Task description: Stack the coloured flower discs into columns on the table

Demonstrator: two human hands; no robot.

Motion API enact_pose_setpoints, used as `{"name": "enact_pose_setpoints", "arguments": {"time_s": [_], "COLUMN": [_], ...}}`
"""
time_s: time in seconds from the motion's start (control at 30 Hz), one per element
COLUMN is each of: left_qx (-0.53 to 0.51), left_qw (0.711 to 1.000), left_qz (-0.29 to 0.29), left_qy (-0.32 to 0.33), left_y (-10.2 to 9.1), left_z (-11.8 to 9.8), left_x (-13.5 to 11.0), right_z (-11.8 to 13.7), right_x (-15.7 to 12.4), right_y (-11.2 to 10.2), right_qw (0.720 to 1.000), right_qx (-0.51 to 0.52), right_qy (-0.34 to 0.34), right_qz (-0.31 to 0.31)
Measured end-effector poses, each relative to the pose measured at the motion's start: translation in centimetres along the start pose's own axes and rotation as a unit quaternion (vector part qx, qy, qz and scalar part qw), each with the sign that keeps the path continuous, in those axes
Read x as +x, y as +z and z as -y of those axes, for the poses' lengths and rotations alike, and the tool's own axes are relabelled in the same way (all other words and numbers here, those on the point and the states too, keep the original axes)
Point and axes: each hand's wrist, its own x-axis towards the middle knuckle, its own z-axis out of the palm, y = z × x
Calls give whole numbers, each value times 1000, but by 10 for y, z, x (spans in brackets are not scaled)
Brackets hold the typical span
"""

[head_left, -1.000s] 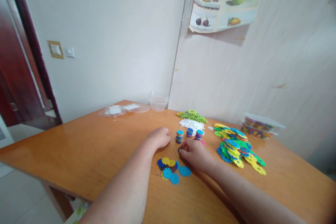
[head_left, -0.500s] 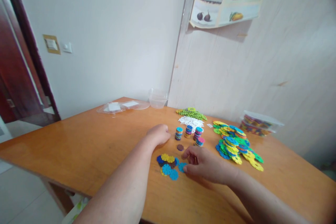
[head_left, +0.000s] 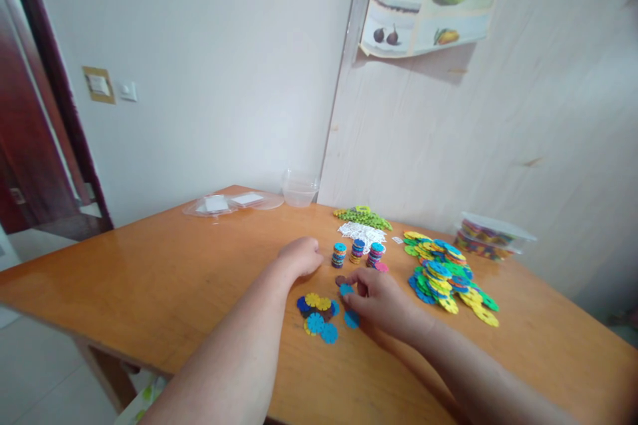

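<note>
My right hand (head_left: 381, 299) pinches a light blue notched disc (head_left: 345, 289) between thumb and fingers, just beside a brown disc (head_left: 340, 281) lying on the table. Another light blue disc (head_left: 351, 319) lies under that hand. My left hand (head_left: 302, 257) rests on the table with curled fingers, left of the stacks; whatever is inside it is hidden. Stacks of mixed-colour discs stand in a row: a left stack (head_left: 339, 255), a middle stack (head_left: 357, 251) and a right stack (head_left: 375, 254). A pink disc (head_left: 381, 267) shows behind my right hand. Loose blue, yellow and brown discs (head_left: 315, 323) lie nearer me.
Farther back are a white pile of small pieces (head_left: 361, 236) and a green pile (head_left: 366, 216). A large heap of coloured discs (head_left: 441, 272) lies right, before a filled clear box (head_left: 491, 237). A clear tub (head_left: 300, 189) and clear lids (head_left: 209, 204) sit at the back.
My right hand has moved forward, carrying a light blue disc from the loose group up to the brown disc. My left hand has stayed in place.
</note>
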Motion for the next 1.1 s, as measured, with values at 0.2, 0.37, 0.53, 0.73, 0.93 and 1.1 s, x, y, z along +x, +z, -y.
{"name": "enact_pose_setpoints", "arguments": {"time_s": [0.2,0.37,0.53,0.73,0.93,1.1], "left_qx": [3,6,4,7,5,-2], "left_qw": [1000,1000,1000,1000,1000,1000], "left_qz": [0,3,3,4,3,3], "left_qy": [2,5,5,-2,0,-1], "left_y": [-4,-6,-3,-1,-2,-1], "left_z": [-2,-3,-2,-1,0,-1], "left_x": [-4,-5,-3,-1,-2,-2], "right_z": [-7,-7,-1,2,4,12], "right_x": [22,21,-4,-28,-26,-28], "right_y": [11,10,-4,-14,-11,-13], "right_qw": [998,998,1000,991,993,995], "right_qx": [-30,-21,0,33,-6,-11], "right_qy": [13,19,18,20,31,7], "right_qz": [-61,-55,16,129,113,102]}}
